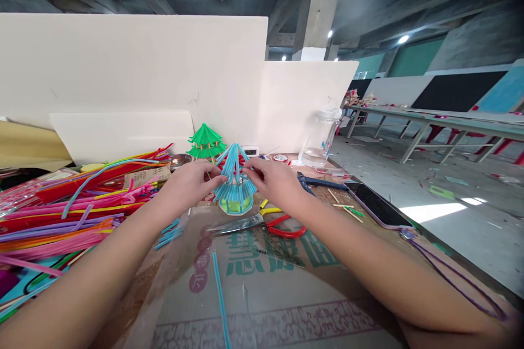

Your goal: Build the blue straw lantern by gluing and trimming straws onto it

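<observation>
A small pavilion model (234, 192) of light blue pipe cleaners, with a pointed roof over a lower tier, stands upright between my hands. My left hand (194, 179) has its fingertips closed on the left side of the roof. On the right side, my right hand (275, 179) pinches the roof near its upper part; its fingertips are partly hidden. Just in front of the model lie scissors (241, 224) with red and yellow handles. A long blue pipe cleaner (220, 297) rests nearer to me, and several short cut pieces (168, 234) lie to the left.
Bundles of coloured pipe cleaners (82, 207) fill the left side. Behind stand a green model (204, 142), a small timer (250, 151) and a clear jug (321, 139). Blue-handled pliers (323, 181) and a phone (379, 206) lie right. White boards (135, 71) rise behind the table.
</observation>
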`<state>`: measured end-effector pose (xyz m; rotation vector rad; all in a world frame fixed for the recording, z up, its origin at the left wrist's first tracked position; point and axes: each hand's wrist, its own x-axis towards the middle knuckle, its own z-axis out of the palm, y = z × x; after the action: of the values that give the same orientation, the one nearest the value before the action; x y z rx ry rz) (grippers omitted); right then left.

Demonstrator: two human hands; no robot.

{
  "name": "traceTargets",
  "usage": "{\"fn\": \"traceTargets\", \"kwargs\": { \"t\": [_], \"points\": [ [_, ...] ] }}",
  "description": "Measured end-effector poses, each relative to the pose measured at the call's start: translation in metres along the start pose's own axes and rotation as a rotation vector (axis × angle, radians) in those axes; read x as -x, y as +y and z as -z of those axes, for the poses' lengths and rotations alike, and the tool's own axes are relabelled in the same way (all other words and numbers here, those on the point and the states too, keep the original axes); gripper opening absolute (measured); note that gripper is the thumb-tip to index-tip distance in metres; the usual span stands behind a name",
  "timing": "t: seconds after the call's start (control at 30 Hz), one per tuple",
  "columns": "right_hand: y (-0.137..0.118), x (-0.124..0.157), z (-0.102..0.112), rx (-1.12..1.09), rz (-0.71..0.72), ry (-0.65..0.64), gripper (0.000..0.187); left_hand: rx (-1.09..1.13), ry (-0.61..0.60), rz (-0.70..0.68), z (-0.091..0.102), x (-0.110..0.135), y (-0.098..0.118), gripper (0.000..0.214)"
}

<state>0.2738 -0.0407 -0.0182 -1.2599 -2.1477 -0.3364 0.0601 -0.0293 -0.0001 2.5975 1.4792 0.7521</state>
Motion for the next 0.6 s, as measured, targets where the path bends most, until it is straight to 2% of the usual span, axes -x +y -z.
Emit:
{"fn": "traceTargets", "kwargs": {
  "t": [0.13,0.37,0.6],
  "points": [
    [0.0042,-0.0015,-0.001,-0.054,0.055,0.031,0.023,-0.008,-0.003,0.002,0.001,0.0009,0.0009,0.037],
    [0.0004,0.0015,-0.0017,0.096,0.137,-0.031,0.02,-0.03,0.002,-0.054,-0.0006,0.0005,0.0006,0.035],
    [0.0024,0.0024,-0.0047,0.119,0.187,0.01,0.023,-0.051,-0.011,-0.055,0.0,0.0,0.0029,0.033]
  ]
}}
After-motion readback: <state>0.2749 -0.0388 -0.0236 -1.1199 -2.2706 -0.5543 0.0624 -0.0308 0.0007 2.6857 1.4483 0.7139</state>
